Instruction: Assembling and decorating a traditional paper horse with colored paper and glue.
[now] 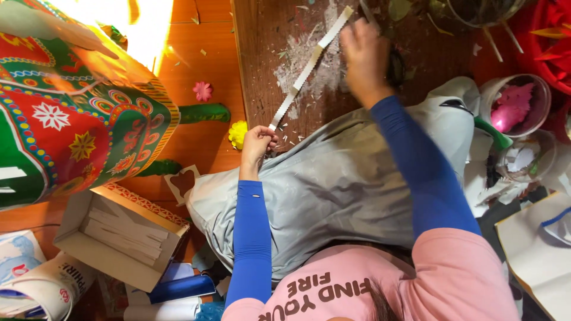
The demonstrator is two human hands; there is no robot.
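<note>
In the head view, the person's arms in blue sleeves reach forward over a grey cloth [333,190] spread across the lap. The left hand [257,142] has its fingers pinched together on the near end of a long white paper strip [309,62]. The strip runs up and to the right across a dark wooden board [262,71] dusted with white scraps. The right hand [364,50] is blurred at the strip's far end; I cannot tell whether its fingers are clamped on the strip or only beside it. Just left of the left hand lies a yellow paper flower [238,133], and a pink paper flower [203,91] sits farther up on the orange floor [202,41]. A brightly patterned red-and-green figure [77,119] stands at the left, with an open cardboard box [119,235] below it. A clear cup of pink cutouts [516,104] stands at the right.
</note>
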